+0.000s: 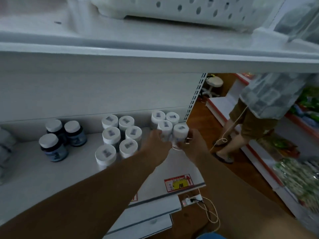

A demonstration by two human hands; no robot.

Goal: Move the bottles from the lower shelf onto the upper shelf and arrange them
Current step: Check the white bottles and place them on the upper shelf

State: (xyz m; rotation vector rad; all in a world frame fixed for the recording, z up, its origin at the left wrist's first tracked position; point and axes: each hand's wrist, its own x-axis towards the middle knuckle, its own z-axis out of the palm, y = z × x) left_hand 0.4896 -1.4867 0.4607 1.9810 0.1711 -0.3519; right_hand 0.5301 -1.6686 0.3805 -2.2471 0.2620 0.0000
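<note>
Upper shelf (155, 49): white, carries a perforated white basket (189, 9). Lower shelf (43, 178): white, holds all the bottles. A second person (259, 109) stands in the aisle to the right. Group of six white-capped bottles (119, 135) stands mid-shelf; three dark bottles (60, 137) stand to their left. Four white bottles occupy the right rear corner. Left hand (155, 145) grips the front-left bottle (164, 129) of that four, fingers curled round it. Right hand (191, 144) grips the front-right bottle (180, 131) likewise. Both gripped bottles are upright and side by side; lift-off cannot be determined.
</note>
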